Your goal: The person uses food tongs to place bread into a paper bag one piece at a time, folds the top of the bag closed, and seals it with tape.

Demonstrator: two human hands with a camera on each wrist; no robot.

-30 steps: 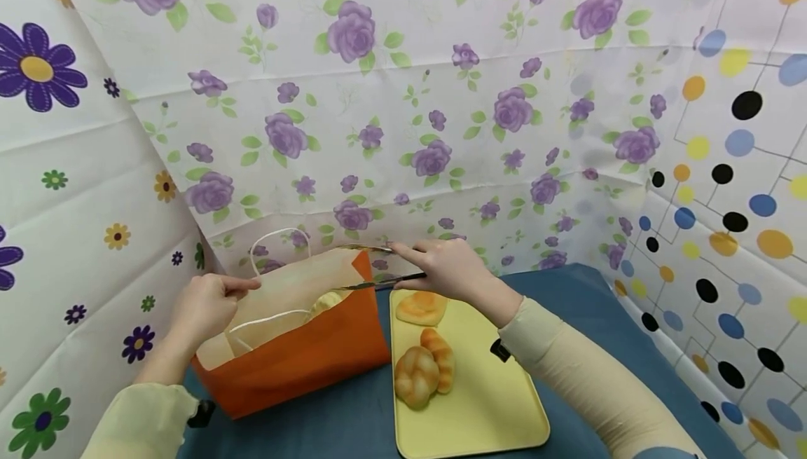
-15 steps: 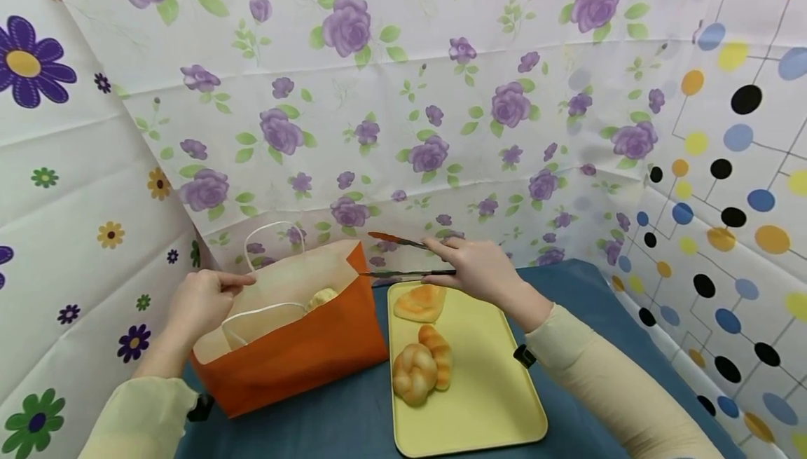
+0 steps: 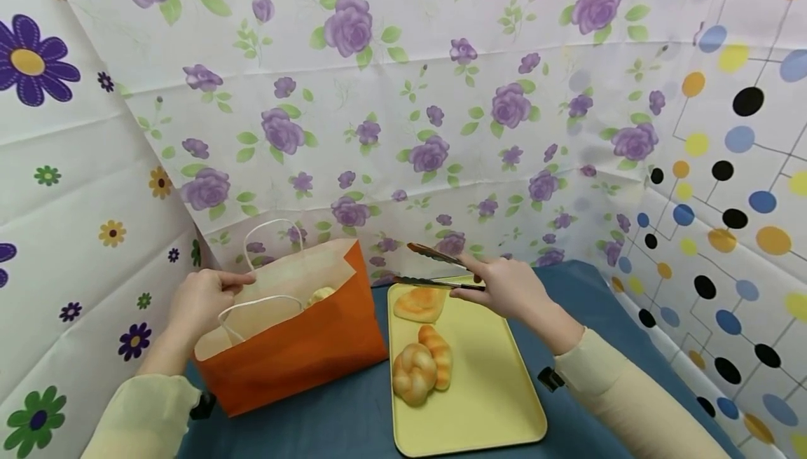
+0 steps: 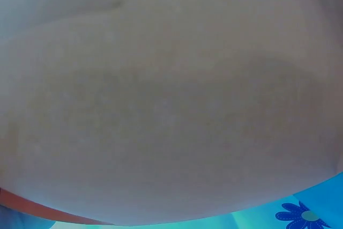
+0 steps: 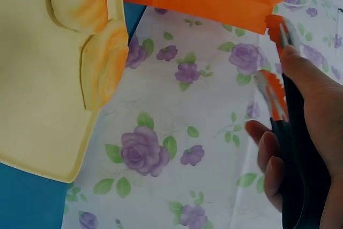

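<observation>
An orange paper bag (image 3: 296, 364) with white cord handles stands at the left, its mouth spread. A pale yellow piece (image 3: 321, 296), perhaps bread, shows inside. My left hand (image 3: 200, 301) pinches the bag's left rim beside the rear handle; the thumb is hidden. Black tongs (image 3: 441, 284) are held in my right hand (image 3: 513, 289), above the far end of a yellow tray (image 3: 485, 403). Their arms are spread, with nothing between the tips. On the tray lie a braided roll (image 3: 414, 375), a ridged roll (image 3: 441, 357) and a flat golden bread (image 3: 419, 303).
Blue cloth (image 3: 328, 420) covers the table under bag and tray. A floral curtain (image 3: 391, 129) hangs close behind, and a dotted curtain (image 3: 731, 200) closes off the right side. Skin fills nearly all of the left wrist view.
My right hand has drawn the tongs rightward, away from the bag's mouth to over the tray's far end. My left hand has stayed at the bag's rim.
</observation>
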